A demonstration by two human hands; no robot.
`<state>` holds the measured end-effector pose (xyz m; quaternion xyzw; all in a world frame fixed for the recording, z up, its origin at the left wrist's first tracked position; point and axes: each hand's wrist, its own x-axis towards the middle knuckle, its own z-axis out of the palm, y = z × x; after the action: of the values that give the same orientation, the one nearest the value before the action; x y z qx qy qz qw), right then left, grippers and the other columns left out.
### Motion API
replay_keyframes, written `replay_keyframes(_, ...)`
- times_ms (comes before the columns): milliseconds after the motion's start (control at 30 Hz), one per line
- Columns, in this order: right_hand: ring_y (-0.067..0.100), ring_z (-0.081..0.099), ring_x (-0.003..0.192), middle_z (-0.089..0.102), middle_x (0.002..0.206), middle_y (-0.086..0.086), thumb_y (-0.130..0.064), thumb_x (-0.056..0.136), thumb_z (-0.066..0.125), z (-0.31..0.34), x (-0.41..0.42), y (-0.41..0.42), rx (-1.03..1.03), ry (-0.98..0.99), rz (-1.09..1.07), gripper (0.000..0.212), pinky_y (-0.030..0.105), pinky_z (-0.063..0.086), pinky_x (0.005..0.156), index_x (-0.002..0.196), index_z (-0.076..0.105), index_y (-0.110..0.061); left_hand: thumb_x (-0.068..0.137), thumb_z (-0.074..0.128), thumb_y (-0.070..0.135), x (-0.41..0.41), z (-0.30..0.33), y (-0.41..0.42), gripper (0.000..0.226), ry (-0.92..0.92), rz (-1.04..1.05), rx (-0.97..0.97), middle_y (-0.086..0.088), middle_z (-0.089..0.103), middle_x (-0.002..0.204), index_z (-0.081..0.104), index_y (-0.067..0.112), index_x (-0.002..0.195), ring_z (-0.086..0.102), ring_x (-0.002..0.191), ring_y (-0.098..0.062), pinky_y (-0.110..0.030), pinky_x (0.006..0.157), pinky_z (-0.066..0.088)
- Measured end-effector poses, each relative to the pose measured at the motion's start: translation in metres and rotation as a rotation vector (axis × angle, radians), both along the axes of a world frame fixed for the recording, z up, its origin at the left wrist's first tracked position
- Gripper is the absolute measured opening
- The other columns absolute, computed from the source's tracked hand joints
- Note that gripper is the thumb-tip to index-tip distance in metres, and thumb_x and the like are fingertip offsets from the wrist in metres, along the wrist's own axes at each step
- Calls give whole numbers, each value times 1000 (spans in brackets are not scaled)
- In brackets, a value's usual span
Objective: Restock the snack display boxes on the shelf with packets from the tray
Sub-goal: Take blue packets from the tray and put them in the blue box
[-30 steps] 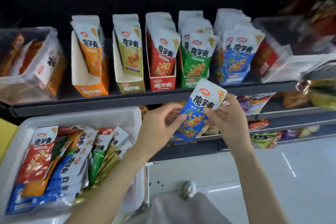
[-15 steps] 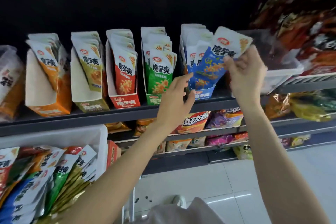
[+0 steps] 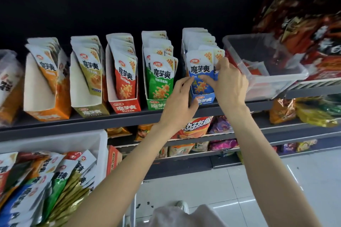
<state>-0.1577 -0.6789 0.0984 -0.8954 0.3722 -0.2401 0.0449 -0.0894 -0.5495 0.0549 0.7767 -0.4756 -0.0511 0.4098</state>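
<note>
Both hands meet at the blue-and-white foil snack packet (image 3: 200, 72) standing foremost in the blue cardboard display box (image 3: 204, 98), the right hand (image 3: 230, 83) pinching its right edge and the left hand (image 3: 180, 97) fingertipping its lower left; light, limp and slick, it probably handles best pinched by its stiffer sealed edges.

Both bare forearms reach up and forward, converging at the same spot. The left hand (image 3: 178, 103) is raised with its back to the camera, fingertips lightly pinched together at the top. The right hand (image 3: 229, 84) sits just beside it, slightly higher, thumb and curled fingers pinching inward
</note>
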Motion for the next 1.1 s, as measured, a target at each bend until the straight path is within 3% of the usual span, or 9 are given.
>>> replay_keyframes(100, 18, 51, 63, 55, 78, -2, -49, 84, 64, -10, -20, 18, 82, -245, -17, 44, 25, 28, 53, 97, 49, -9, 92, 59, 16, -4, 6, 9, 63, 166, -44, -19, 0, 31, 148, 29, 16, 147, 39, 130, -10, -26, 106, 38)
replay_keyframes(200, 6, 47, 58, 50, 68, -11, -42, 87, 65, -16, -37, 52, 182, -498, 88, 30, 15, 32, 50, 88, 49, -17, 92, 59, 16, -14, 14, 36, 57, 360, -68, -64, 4, 42, 142, 35, 23, 143, 43, 124, -1, -20, 102, 41)
replay_keyframes(300, 2, 53, 63, 54, 71, -18, -32, 88, 66, -16, -37, 98, 354, -587, 272, 19, 12, 41, 56, 89, 51, -21, 92, 59, 18, -18, 14, 81, 42, 346, -19, -194, 10, 60, 123, 49, 21, 133, 54, 114, -1, -24, 97, 46)
replay_keyframes(433, 1, 56, 70, 58, 74, -17, -20, 90, 64, -27, -18, 154, 492, -426, 562, 8, 13, 45, 59, 95, 58, -18, 93, 53, 21, -9, -3, 162, 23, 108, 182, -353, 9, 67, 103, 61, 21, 114, 62, 99, -10, -36, 86, 50)
replay_keyframes(567, 4, 60, 71, 64, 78, -13, -18, 90, 63, -49, 15, 213, 511, -219, 775, 19, 21, 51, 58, 109, 59, -18, 93, 49, 24, 10, -28, 257, 18, -158, 419, -322, 12, 65, 90, 63, 22, 103, 59, 86, -3, -22, 80, 46)
replay_keyframes(733, 7, 60, 74, 67, 85, -8, -14, 88, 61, -79, 60, 288, 518, -69, 948, 18, 32, 54, 64, 106, 61, -17, 87, 51, 29, 38, -61, 375, 28, -158, 592, 142, 0, 68, 96, 66, 13, 105, 61, 88, -19, -34, 79, 46)
replay_keyframes(933, 22, 49, 122, 59, 131, 2, 0, 86, 54, -125, 111, 362, 387, 318, 1150, 48, 36, 36, 107, 130, 55, -20, 65, 82, 10, 73, -103, 459, 56, -49, 632, 542, -13, 64, 111, 62, 11, 117, 60, 95, -37, -44, 80, 50)
replay_keyframes(1033, 25, 48, 120, 57, 132, 4, 10, 80, 53, -142, 132, 387, 226, 395, 1203, 63, 34, 35, 103, 136, 50, -19, 68, 82, 24, 88, -105, 472, 57, -38, 493, 611, -7, 62, 117, 61, 13, 121, 56, 107, -32, -43, 91, 46)
replay_keyframes(1100, 24, 47, 114, 59, 128, 2, 4, 85, 56, -146, 144, 397, 111, 435, 1264, 50, 32, 37, 94, 129, 56, -19, 71, 80, 33, 95, -105, 475, 55, -47, 406, 662, -5, 62, 120, 63, 15, 120, 52, 114, -30, -41, 96, 42)
